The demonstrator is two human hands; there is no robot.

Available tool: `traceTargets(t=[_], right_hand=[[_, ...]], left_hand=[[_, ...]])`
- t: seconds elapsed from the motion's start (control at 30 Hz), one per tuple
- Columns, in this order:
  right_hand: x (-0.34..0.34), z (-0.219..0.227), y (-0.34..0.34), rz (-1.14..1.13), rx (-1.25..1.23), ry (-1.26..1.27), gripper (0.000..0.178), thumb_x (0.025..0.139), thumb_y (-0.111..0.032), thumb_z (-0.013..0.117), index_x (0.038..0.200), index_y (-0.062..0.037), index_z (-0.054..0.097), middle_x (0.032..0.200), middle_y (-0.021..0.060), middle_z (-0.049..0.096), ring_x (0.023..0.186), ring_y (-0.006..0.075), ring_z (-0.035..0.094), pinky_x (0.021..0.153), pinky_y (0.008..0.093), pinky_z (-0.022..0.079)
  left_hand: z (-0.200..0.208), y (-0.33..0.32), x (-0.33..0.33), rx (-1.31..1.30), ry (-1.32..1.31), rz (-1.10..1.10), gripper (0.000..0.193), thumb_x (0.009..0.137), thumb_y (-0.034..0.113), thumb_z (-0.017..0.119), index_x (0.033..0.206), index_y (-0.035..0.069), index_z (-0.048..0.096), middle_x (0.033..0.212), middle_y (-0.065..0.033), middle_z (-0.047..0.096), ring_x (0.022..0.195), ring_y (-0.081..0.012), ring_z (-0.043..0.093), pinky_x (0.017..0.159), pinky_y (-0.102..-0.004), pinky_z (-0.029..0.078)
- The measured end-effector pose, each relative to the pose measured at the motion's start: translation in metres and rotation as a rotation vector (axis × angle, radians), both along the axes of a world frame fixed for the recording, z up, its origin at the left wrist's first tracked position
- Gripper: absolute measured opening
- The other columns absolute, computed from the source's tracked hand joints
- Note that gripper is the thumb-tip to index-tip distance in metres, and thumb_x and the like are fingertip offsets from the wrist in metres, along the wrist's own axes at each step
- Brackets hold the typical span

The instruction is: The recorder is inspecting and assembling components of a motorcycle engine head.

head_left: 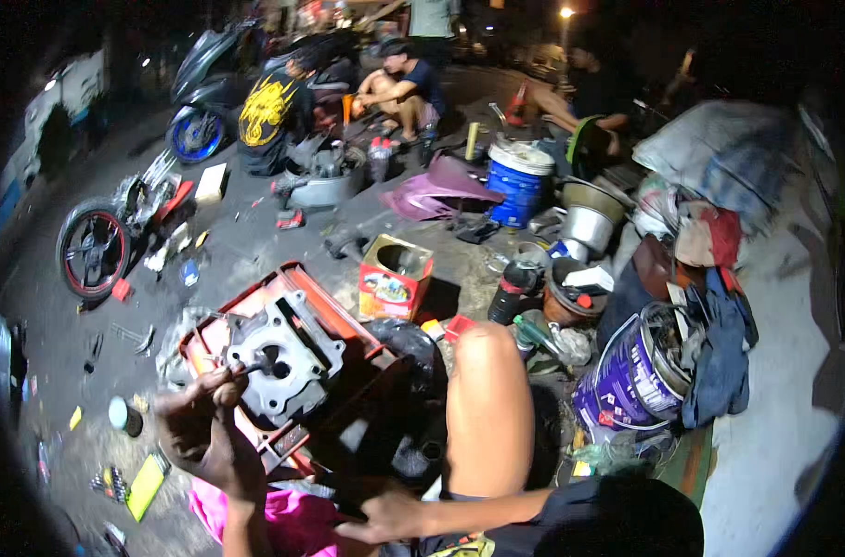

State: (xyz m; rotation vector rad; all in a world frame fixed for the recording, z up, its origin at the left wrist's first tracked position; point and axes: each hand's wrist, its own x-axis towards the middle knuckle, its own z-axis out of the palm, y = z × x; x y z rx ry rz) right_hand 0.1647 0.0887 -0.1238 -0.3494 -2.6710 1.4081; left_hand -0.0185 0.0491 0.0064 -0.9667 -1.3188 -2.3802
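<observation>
My left hand (207,432) is raised at the lower left, its fingertips pinching a small dark metal piece (246,367) whose exact kind is unclear. Just beyond the fingertips, a grey metal engine casting (302,385) with a round bore and bolt holes rests on a red tray-like frame (344,320). Low in front of me, my right hand (390,515) is curled and slightly blurred at the right end of a bright pink cloth (292,520). Whatever its fingers grip is hidden.
Beyond the frame stands a yellow-and-red box (395,288). Buckets, including a purple one (631,381) and a blue one (520,190), line the right. A wheel (93,249) and loose tools lie left. People (409,88) crouch farther back near a motorbike (200,93).
</observation>
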Motion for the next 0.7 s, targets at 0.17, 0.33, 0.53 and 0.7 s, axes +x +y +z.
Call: traceTargets(t=[0.17, 0.33, 0.53, 0.7], right_hand=[[-0.016, -0.081, -0.055, 0.132, -0.108, -0.115, 0.042, 0.082, -0.037, 0.066, 0.075, 0.0044, 0.061, 0.075, 0.0274, 0.063, 0.074, 0.0363, 0.066, 0.071, 0.0434, 0.052], [-0.009, -0.049, -0.048, 0.339, -0.287, -0.032, 0.038, 0.086, -0.03, 0.054, 0.104, 0.0029, 0.061, 0.101, 0.0223, 0.064, 0.096, 0.0322, 0.061, 0.083, 0.0405, 0.049], [0.008, -0.153, -0.028, -0.082, 0.109, 0.318, 0.031, 0.072, -0.018, 0.071, 0.1, -0.0053, 0.067, 0.108, 0.0127, 0.063, 0.101, 0.0297, 0.06, 0.086, 0.0406, 0.049], [0.007, -0.028, 0.018, -0.069, -0.021, 0.419, 0.035, 0.075, -0.028, 0.075, 0.099, -0.0044, 0.066, 0.102, 0.009, 0.064, 0.091, 0.021, 0.062, 0.081, 0.0326, 0.05]], left_hand=[[-0.007, -0.005, -0.007, 0.074, -0.022, -0.071, 0.014, 0.086, -0.002, 0.061, 0.097, -0.001, 0.053, 0.095, -0.0168, 0.065, 0.088, -0.024, 0.065, 0.084, -0.0382, 0.054], [-0.009, -0.023, -0.008, 0.018, 0.055, 0.009, 0.018, 0.087, 0.001, 0.061, 0.101, 0.0, 0.051, 0.101, -0.0184, 0.062, 0.089, -0.0241, 0.064, 0.084, -0.0368, 0.053], [-0.01, -0.001, 0.001, 0.133, 0.153, -0.096, 0.019, 0.086, 0.001, 0.06, 0.103, -0.001, 0.05, 0.106, -0.02, 0.06, 0.092, -0.0251, 0.064, 0.086, -0.0378, 0.052], [-0.021, -0.022, -0.002, 0.055, 0.296, -0.008, 0.026, 0.086, 0.005, 0.059, 0.11, 0.001, 0.051, 0.109, -0.0192, 0.057, 0.1, -0.0258, 0.06, 0.087, -0.0375, 0.051]])
